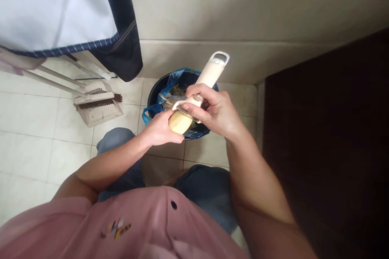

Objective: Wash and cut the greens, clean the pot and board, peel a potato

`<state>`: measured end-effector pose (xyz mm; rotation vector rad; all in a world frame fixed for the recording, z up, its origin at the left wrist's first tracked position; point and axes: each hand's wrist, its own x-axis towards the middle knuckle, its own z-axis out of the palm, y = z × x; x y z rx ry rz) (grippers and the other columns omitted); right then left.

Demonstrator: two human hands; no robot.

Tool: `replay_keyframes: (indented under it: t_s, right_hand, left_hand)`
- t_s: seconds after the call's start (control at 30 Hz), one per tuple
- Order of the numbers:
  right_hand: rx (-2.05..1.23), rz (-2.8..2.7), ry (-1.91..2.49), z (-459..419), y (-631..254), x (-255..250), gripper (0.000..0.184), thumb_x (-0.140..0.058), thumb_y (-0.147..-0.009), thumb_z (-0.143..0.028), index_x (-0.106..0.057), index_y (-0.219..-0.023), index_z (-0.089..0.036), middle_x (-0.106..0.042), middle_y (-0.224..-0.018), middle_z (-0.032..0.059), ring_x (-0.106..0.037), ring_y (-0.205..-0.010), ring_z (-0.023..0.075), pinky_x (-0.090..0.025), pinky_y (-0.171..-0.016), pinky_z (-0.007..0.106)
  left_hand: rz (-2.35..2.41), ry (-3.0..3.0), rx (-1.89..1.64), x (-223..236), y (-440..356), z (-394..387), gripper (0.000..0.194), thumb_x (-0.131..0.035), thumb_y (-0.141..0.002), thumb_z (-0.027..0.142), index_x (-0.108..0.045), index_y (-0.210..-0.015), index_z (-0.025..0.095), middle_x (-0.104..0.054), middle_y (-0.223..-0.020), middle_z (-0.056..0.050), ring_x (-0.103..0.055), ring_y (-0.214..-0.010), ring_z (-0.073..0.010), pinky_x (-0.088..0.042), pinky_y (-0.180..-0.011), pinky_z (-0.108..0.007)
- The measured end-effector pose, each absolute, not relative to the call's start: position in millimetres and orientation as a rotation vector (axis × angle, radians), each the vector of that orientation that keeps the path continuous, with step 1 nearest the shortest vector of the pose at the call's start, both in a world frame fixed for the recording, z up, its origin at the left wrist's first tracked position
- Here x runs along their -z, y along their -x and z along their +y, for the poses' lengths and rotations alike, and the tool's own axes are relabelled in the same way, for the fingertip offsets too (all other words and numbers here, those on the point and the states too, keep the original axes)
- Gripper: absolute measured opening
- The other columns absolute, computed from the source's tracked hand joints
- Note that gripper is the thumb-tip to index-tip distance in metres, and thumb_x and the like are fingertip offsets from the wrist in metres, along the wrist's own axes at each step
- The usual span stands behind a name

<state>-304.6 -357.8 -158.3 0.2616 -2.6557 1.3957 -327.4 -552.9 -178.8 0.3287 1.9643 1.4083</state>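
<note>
My left hand (159, 129) grips a pale yellow peeled vegetable (178, 124), whose upper part is hidden behind the peeler and my fingers. My right hand (212, 109) is closed around a cream-coloured peeler (211, 73), with its looped handle end pointing up and away from me. The peeler's white head (187, 103) rests against the vegetable. Both hands hold these things above a black bin (153, 93) lined with a blue plastic bag (174, 79), which holds scraps.
A beige dustpan (100, 113) with a brush (97, 97) stands on the white tiled floor (73, 153) to the left. A pale wall (237, 16) rises behind the bin. A dark wooden panel (319, 129) fills the right side, and hanging cloth (54, 4) sits at upper left.
</note>
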Motion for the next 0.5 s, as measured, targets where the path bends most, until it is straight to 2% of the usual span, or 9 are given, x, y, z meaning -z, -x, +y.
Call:
replay_keyframes:
  t_s: [0.17,0.33,0.5]
  right_hand:
    - [-1.357,-2.709,-0.204,-349,313,173,0.035,-0.065,-0.092,-0.056,-0.066,-0.103,-0.023,-0.058,-0.07,-0.0022,-0.045,-0.057,0.0123,-0.037,-0.058,0.026]
    - [-1.207,-2.826,-0.039,-337,320,188,0.027,-0.067,-0.089,-0.047,-0.066,-0.099,-0.023,-0.057,-0.068,-0.0028,-0.046,-0.057,0.013,-0.037,-0.061,0.026]
    - [-1.334,-2.577,-0.109,-347,312,178,0.031,-0.063,-0.093,-0.052,-0.064,-0.102,-0.023,-0.058,-0.074,-0.0015,-0.047,-0.059,0.013,-0.038,-0.06,0.027]
  left_hand:
    - [1.926,-0.339,-1.472,189,326,-554,0.06,-0.088,-0.055,0.022,-0.071,-0.113,0.018,-0.07,-0.095,-0.003,-0.062,-0.084,-0.0217,-0.049,-0.077,-0.032]
    - [1.825,-0.36,-1.608,187,325,-555,0.073,-0.09,-0.051,0.019,-0.068,-0.121,0.02,-0.07,-0.11,-0.005,-0.063,-0.094,-0.0219,-0.049,-0.084,-0.031]
    - [1.764,-0.29,-1.613,186,327,-551,0.064,-0.088,-0.053,0.019,-0.067,-0.113,0.016,-0.068,-0.096,-0.003,-0.06,-0.083,-0.018,-0.047,-0.074,-0.028]
